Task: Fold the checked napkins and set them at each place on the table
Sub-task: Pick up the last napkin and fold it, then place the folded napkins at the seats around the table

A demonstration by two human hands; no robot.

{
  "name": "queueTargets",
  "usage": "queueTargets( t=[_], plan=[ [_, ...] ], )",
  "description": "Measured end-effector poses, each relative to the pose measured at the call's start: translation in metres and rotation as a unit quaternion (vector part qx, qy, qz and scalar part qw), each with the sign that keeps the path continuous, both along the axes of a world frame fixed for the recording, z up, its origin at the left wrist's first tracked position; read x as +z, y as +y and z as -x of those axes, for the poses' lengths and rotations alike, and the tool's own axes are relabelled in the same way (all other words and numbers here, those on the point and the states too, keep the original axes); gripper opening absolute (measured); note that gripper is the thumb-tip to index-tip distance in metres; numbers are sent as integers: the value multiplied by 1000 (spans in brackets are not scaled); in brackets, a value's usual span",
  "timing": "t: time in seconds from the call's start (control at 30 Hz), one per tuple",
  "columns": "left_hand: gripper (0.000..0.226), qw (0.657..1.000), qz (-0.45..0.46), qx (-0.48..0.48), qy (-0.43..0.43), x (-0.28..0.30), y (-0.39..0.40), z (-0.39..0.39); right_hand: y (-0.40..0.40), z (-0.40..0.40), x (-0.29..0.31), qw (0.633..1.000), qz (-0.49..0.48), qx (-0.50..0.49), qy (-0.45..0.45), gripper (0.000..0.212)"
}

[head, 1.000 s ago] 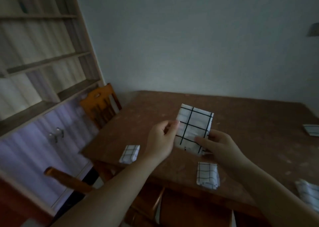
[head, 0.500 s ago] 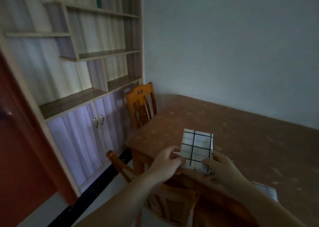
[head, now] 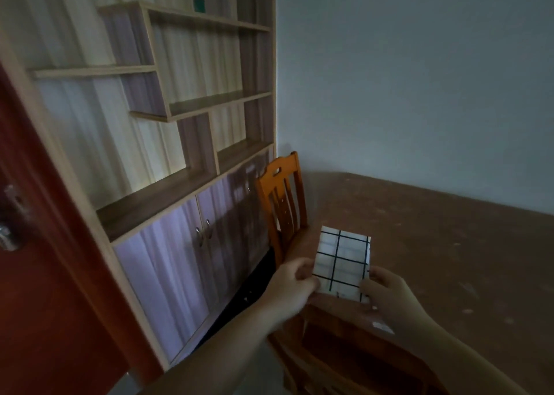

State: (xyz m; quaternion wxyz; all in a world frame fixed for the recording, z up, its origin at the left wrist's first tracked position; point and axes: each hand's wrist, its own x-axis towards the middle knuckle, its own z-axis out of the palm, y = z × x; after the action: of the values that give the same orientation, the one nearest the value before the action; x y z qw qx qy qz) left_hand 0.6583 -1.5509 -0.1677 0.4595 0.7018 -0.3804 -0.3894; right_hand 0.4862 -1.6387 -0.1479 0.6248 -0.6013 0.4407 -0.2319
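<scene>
— Where is the napkin just now?

— The folded white cloth napkin with black checks (head: 341,262) is held up in the air over the near left corner of the brown wooden tabletop (head: 449,244) — not lying on it. The left hand (head: 292,283) pinches its left edge, fingers curled round the cloth; the right hand (head: 386,292) grips its lower right corner, thumb on the front.

— So it is folded?

— It looks like a neat rectangle, several layers thick at the right edge, so I judge the folding of this one done. Setting it down is what is left.

— At which place?

— Probably the one by the orange wooden chair with a slatted back (head: 281,202), which stands at the left edge of the tabletop; the surface in front of it is bare as far as I can see.

— And the other places?

— A small pale patch (head: 382,326) shows at the near edge under the right wrist. It could be another napkin, but it is too blurred to tell. The rest of the tabletop runs out of view, so I cannot say how many places are served.
</scene>
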Motion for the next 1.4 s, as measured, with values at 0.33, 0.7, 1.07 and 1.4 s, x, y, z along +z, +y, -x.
queueTargets(
  t=[0.33, 0.7, 1.07, 1.4],
  plan=[
    [29, 995, -103, -1, 15, -52, -141, -138, -125, -145, -68, 999, -39, -30, 19, 16],
    [55, 988, -105, -115, -3, -160, -348, -209, -284, -219, -168, 957, 1, -249, 150, 25],
    [32, 975, 9, -169, -141, -235, -514, -242, -435, -271, -235, 917, 35, -338, 209, 26],
    [38, 929, 53, -247, -268, -245, -524, -257, -434, -270, -235, 863, 204, -118, 446, 72]
  ],
)
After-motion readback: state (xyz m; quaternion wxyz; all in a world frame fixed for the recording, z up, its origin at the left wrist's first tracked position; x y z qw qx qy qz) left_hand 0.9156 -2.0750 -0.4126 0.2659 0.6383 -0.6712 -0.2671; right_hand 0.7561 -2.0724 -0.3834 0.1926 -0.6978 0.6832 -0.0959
